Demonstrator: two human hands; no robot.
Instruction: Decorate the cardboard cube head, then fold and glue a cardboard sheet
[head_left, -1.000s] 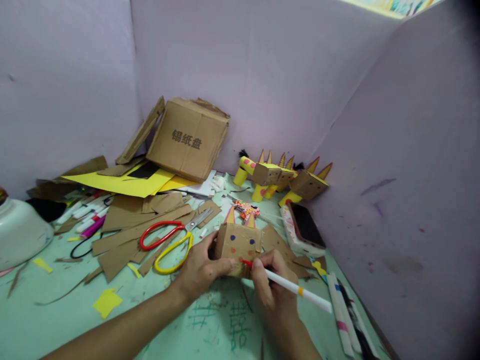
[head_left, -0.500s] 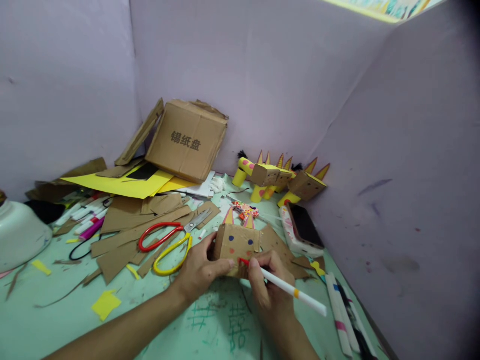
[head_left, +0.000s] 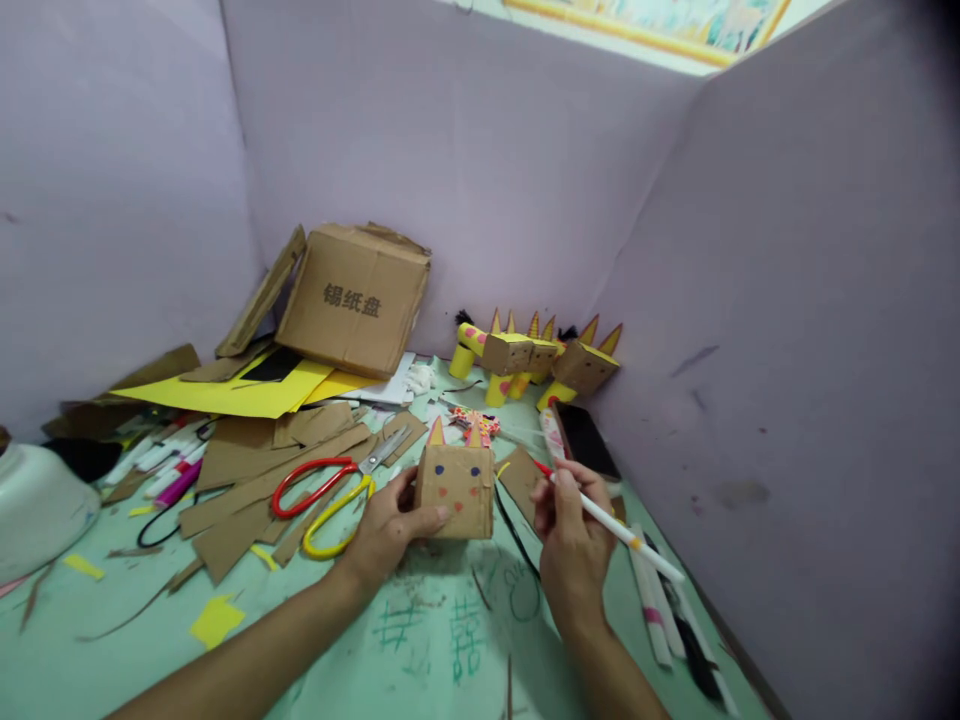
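Observation:
My left hand (head_left: 390, 525) grips a small cardboard box (head_left: 455, 485) with a drawn face, blue dot eyes, red marks and two pointed yellow-pink ears on top. The box stands upright on the green table (head_left: 420, 640). My right hand (head_left: 571, 530) is closed round a white marker with a red tip (head_left: 611, 525). The tip points up and left, held a short way right of the box and clear of it.
Red and yellow scissors (head_left: 330, 490) lie on cardboard scraps left of the box. A large cardboard box (head_left: 352, 300) leans at the back over yellow paper (head_left: 240, 390). Finished cardboard animals (head_left: 532, 355), a phone (head_left: 581, 440), markers (head_left: 161, 465) and a white bowl (head_left: 34, 505) surround the spot.
My right hand has lifted the marker off the box face and drawn it away to the right. My left hand has raised the box a little and turned its face toward me.

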